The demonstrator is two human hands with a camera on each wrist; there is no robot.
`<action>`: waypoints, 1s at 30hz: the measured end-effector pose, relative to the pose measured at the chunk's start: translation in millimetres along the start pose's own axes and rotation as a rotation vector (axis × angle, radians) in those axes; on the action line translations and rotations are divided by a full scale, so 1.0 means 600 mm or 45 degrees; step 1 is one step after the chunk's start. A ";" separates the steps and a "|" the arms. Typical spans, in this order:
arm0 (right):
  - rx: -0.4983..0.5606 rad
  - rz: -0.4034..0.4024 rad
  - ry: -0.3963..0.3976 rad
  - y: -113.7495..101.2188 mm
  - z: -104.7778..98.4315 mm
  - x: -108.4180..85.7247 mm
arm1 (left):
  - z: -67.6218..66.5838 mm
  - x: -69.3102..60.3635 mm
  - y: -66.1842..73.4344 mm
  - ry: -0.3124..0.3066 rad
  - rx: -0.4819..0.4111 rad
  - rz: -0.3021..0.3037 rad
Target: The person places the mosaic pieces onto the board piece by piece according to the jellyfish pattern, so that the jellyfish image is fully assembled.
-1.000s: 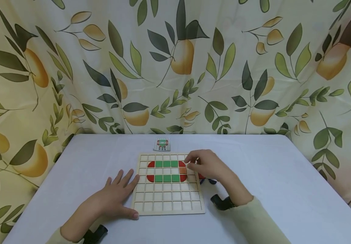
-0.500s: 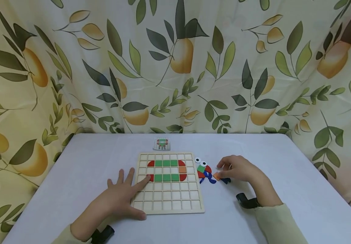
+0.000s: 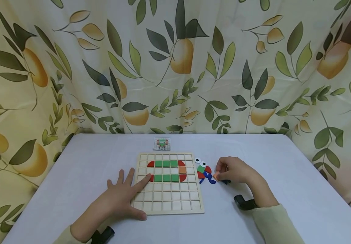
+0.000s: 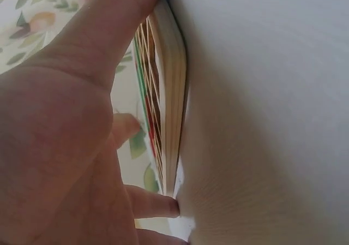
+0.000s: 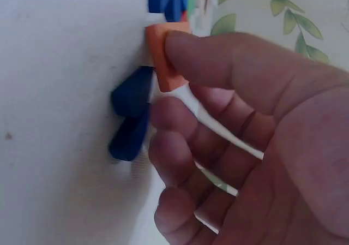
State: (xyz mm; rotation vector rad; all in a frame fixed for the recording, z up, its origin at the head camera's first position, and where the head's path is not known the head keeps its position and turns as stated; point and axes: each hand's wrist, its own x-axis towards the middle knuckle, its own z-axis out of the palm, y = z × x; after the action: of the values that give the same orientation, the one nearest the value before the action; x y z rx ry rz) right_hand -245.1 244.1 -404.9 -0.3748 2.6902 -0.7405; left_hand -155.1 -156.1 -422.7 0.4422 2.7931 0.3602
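Head view: left hand (image 3: 118, 197) splayed against the board (image 3: 175, 196).
Beside it, our right hand (image 3: 236, 171) pinches an orange tile (image 5: 166, 79).

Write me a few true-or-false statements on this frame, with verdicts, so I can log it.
1. The right hand pinches an orange square. True.
2. The left hand is at the right side of the gridded board. False: the left hand is at the board's left side, its index finger reaching over the grid.
3. A small picture card lies beyond the board's far edge. True.
4. The green pieces on the board form a single row. False: they form two separate rows.
5. Two round eye pieces are among the loose pieces right of the board. True.
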 end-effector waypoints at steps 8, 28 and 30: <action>0.213 -0.095 -0.002 0.005 -0.005 0.002 | -0.001 0.000 -0.015 -0.054 -0.015 -0.046; 0.449 -0.316 0.029 -0.124 0.066 0.055 | -0.013 -0.011 -0.029 -0.112 0.035 -0.050; 0.407 -0.347 0.018 -0.144 0.071 0.067 | -0.013 -0.012 -0.029 -0.108 0.037 -0.050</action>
State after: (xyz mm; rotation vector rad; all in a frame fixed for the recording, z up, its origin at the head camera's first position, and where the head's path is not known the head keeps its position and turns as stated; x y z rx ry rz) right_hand -251.9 139.5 -403.1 -0.6611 2.5001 -1.2325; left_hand -155.7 -176.2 -418.9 0.3989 2.7232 0.2850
